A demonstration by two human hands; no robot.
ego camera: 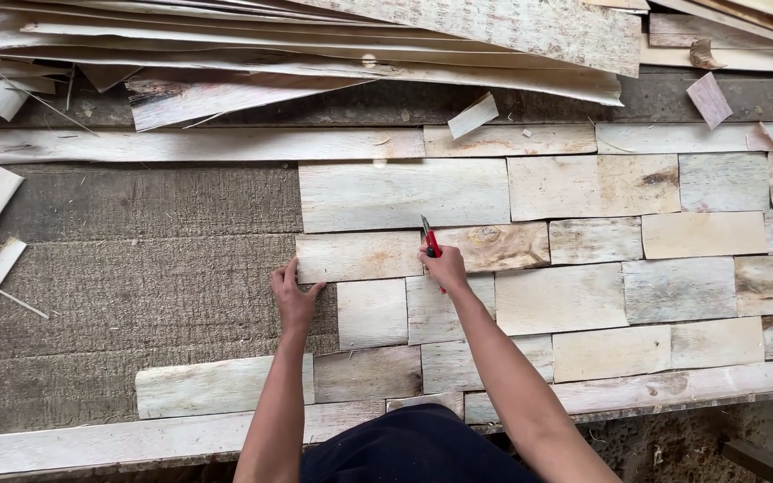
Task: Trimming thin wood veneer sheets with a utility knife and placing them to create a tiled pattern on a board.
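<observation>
While the right hand [445,266] grips a red utility knife [430,240], its blade meets a pale veneer piece [358,256].
One knife, two hands (left hand [294,295] flat, holding nothing, pressing the piece's edge).

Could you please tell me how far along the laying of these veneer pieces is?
Done: pale veneer pieces cover the right part of the dark board.
In hand: the left hand steadies a piece while the right hand holds a red cutter on it.
Left: the board's left part is bare.
</observation>
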